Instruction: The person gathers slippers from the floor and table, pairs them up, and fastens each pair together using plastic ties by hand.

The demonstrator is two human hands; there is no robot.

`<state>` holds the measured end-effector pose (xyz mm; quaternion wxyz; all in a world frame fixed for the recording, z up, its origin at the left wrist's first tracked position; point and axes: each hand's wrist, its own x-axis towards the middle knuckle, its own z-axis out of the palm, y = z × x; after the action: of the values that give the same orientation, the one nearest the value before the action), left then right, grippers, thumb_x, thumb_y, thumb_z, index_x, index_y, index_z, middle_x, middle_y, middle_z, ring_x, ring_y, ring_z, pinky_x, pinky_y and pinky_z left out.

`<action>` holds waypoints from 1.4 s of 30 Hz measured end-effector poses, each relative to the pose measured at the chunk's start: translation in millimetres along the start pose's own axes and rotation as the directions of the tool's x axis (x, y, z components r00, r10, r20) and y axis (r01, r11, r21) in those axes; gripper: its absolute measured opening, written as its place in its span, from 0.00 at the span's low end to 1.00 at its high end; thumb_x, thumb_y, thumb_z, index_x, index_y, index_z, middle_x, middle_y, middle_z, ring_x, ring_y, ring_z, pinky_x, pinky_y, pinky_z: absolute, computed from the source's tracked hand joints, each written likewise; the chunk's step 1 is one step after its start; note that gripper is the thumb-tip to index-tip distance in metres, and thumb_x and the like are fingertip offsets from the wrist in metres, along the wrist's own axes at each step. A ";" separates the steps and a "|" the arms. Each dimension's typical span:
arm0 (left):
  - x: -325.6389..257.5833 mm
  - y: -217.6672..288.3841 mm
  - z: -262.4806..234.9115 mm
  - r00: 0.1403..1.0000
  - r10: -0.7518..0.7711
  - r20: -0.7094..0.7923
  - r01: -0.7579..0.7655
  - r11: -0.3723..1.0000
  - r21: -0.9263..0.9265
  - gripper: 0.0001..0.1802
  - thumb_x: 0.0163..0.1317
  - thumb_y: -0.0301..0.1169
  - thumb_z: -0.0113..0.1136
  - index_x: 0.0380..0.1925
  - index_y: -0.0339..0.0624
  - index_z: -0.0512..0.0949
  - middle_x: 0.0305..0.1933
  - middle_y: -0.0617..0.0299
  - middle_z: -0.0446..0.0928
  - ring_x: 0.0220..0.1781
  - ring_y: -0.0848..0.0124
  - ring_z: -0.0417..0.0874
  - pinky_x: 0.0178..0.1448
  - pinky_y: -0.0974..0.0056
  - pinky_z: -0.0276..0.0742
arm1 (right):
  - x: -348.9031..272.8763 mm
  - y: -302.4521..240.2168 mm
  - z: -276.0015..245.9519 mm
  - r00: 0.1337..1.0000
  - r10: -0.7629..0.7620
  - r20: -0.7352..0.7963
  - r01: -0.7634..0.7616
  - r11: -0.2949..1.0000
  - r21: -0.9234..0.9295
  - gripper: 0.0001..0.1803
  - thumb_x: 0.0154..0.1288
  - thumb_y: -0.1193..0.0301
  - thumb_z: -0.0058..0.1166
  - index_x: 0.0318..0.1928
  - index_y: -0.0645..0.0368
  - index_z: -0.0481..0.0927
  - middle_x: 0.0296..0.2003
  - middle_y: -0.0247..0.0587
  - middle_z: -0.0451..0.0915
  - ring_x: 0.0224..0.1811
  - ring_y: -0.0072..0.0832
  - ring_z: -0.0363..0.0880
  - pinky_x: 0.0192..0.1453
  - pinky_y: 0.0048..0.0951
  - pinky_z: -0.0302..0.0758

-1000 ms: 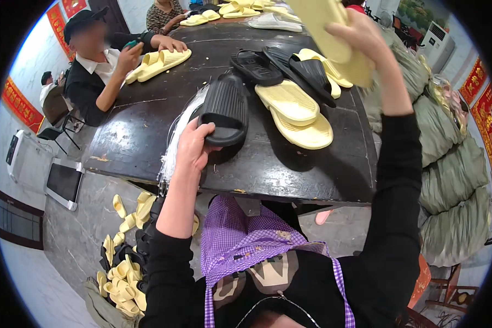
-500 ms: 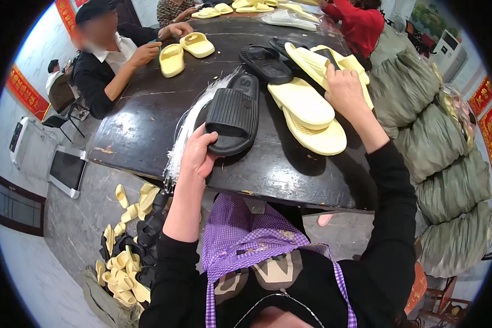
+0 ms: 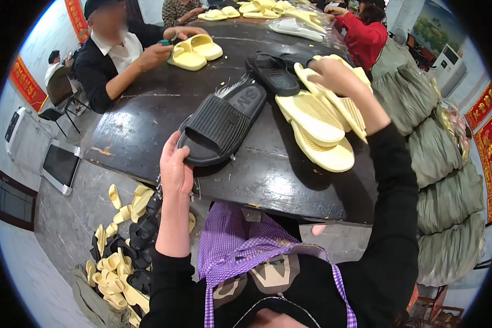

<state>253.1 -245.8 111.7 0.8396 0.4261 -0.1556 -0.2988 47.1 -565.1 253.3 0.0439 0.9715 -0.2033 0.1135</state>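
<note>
My left hand grips a ribbed black slide sandal by its near end, thumb on top, above the table's near left part. White strands show beyond the sandal, which hides most of the bundle. My right hand is over a pile of yellow slides; its fingers are smeared by motion, and whether it holds anything is unclear. Another black slide lies against the pile's left side, with a further dark one partly hidden behind it.
Across the dark table, a co-worker handles a pair of yellow slides with a green-handled tool. More yellow slides lie at the far end. Stuffed grey-green sacks line the right. Yellow and black slides are heaped on the floor at left.
The black slide in my left hand has tilted, its far end swinging right, and covers more of the strands. My right hand has moved farther away over the yellow pile.
</note>
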 end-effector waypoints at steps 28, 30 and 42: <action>64.9 29.3 -12.2 0.940 -0.316 0.128 0.316 0.948 0.023 0.09 0.57 0.25 0.55 0.37 0.32 0.74 0.35 0.57 0.76 0.35 0.71 0.79 0.40 0.67 0.78 | -89.4 -50.1 39.9 0.928 -0.201 0.314 0.318 0.867 -0.384 0.29 0.42 0.68 0.62 0.50 0.55 0.73 0.60 0.32 0.62 0.64 0.40 0.56 0.62 0.43 0.59; 72.0 31.7 -8.9 0.913 -0.370 0.171 0.372 0.928 0.024 0.09 0.57 0.25 0.55 0.36 0.33 0.74 0.34 0.57 0.77 0.34 0.71 0.79 0.39 0.67 0.79 | -90.0 -39.3 45.0 0.936 -0.199 0.290 0.314 0.844 -0.434 0.28 0.42 0.69 0.61 0.49 0.55 0.74 0.60 0.31 0.63 0.64 0.40 0.56 0.62 0.42 0.58; 118.5 9.2 52.0 0.893 -0.352 0.281 0.103 0.767 0.633 0.13 0.54 0.30 0.59 0.36 0.34 0.75 0.35 0.56 0.78 0.37 0.65 0.79 0.43 0.62 0.76 | 36.6 -43.8 39.6 0.997 -0.048 0.060 0.048 0.999 -0.007 0.15 0.52 0.65 0.53 0.39 0.57 0.80 0.36 0.46 0.80 0.44 0.40 0.77 0.49 0.38 0.70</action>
<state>321.2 -349.2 150.6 0.5688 0.6195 -0.3499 -0.4125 105.5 -544.4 221.8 0.0445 0.9789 -0.1816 0.0823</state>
